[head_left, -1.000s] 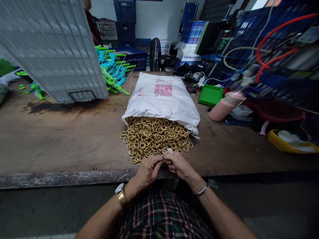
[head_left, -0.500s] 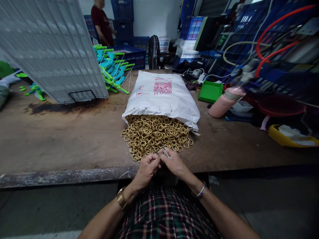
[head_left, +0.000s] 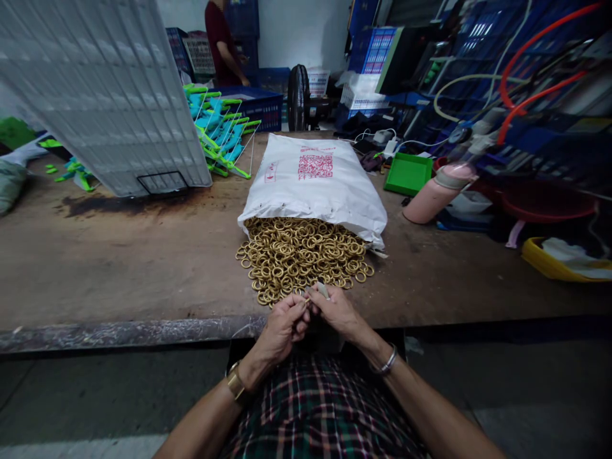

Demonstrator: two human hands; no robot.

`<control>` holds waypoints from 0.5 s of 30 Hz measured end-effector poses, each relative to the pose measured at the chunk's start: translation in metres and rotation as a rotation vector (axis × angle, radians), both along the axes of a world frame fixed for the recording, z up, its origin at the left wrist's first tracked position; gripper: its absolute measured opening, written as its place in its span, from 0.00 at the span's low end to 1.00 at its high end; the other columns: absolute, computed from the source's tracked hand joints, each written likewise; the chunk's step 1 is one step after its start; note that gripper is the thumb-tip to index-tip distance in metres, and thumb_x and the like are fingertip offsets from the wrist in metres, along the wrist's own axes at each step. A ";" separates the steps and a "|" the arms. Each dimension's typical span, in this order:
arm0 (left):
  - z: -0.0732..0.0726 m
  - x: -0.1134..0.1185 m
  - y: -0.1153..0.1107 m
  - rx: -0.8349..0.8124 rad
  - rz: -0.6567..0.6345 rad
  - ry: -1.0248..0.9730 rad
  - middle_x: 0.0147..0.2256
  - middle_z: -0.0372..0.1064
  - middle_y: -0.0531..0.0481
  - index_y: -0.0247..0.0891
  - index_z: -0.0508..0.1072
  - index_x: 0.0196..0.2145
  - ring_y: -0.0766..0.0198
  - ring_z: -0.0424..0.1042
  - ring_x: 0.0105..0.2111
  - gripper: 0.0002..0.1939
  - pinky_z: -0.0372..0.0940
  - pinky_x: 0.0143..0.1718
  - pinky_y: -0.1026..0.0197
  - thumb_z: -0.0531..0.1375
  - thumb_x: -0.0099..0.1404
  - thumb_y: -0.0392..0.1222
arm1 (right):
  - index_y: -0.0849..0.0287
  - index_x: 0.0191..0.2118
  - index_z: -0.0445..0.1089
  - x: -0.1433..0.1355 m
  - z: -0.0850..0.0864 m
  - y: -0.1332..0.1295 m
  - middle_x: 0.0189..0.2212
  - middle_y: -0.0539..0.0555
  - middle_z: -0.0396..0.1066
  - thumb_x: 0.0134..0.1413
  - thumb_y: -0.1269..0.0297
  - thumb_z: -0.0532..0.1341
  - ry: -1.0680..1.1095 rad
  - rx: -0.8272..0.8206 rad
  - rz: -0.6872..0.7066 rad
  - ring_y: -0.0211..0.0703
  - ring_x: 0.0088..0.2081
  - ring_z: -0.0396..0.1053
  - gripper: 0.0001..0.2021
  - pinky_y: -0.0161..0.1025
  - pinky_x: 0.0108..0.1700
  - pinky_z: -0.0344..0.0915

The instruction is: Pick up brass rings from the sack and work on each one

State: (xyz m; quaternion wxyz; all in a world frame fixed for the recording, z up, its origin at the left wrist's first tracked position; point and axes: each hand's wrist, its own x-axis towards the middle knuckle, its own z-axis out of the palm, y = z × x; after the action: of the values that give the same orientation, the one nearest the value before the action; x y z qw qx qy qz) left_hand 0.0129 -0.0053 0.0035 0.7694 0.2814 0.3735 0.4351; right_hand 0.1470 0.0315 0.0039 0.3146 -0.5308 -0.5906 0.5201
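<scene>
We can read no words: the white sack [head_left: 313, 190] bears a red square code [head_left: 315, 167], red characters [head_left: 318, 149] above it and a boxed red mark [head_left: 270, 172] beside it, all too small.

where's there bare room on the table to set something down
Left: bare table between the stain, the rings and the front edge. Right: between the rings, the bottle and the yellow tray. Crowded: the middle, under sack and rings, and around the green tray.

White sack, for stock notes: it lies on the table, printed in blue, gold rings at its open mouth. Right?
The printing is red, not blue, in the head view; the white sack lies on the table, gold rings at its open mouth.
</scene>
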 end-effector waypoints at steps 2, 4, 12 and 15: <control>0.000 0.000 -0.001 -0.009 0.018 -0.012 0.23 0.58 0.57 0.35 0.62 0.28 0.78 0.50 0.15 0.14 0.40 0.14 0.71 0.60 0.55 0.49 | 0.58 0.21 0.60 0.002 -0.002 -0.001 0.16 0.46 0.58 0.52 0.60 0.51 -0.082 0.045 -0.048 0.34 0.22 0.56 0.12 0.32 0.27 0.53; 0.001 -0.001 -0.001 -0.003 0.043 -0.004 0.23 0.58 0.57 0.35 0.61 0.27 0.78 0.50 0.15 0.14 0.41 0.14 0.71 0.59 0.56 0.48 | 0.58 0.24 0.61 0.004 -0.003 -0.003 0.17 0.46 0.59 0.52 0.61 0.50 -0.213 0.132 -0.081 0.35 0.23 0.56 0.10 0.32 0.27 0.52; 0.001 0.001 0.000 0.026 0.077 0.059 0.23 0.59 0.56 0.36 0.61 0.28 0.77 0.51 0.16 0.16 0.42 0.15 0.72 0.60 0.55 0.51 | 0.59 0.30 0.64 0.005 -0.004 -0.015 0.22 0.51 0.66 0.46 0.75 0.49 -0.628 0.390 0.177 0.37 0.24 0.59 0.09 0.35 0.28 0.47; 0.000 0.001 0.000 0.016 0.079 0.080 0.23 0.60 0.57 0.36 0.61 0.28 0.77 0.50 0.16 0.17 0.42 0.15 0.71 0.60 0.53 0.53 | 0.60 0.33 0.65 0.004 -0.005 -0.015 0.24 0.53 0.68 0.45 0.75 0.49 -0.699 0.393 0.206 0.39 0.25 0.61 0.11 0.35 0.28 0.47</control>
State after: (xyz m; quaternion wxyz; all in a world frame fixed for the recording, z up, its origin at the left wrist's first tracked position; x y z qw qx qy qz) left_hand 0.0136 -0.0054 0.0033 0.7338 0.2899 0.4114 0.4563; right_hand 0.1513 0.0165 -0.0006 0.1367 -0.5434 -0.7999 0.2148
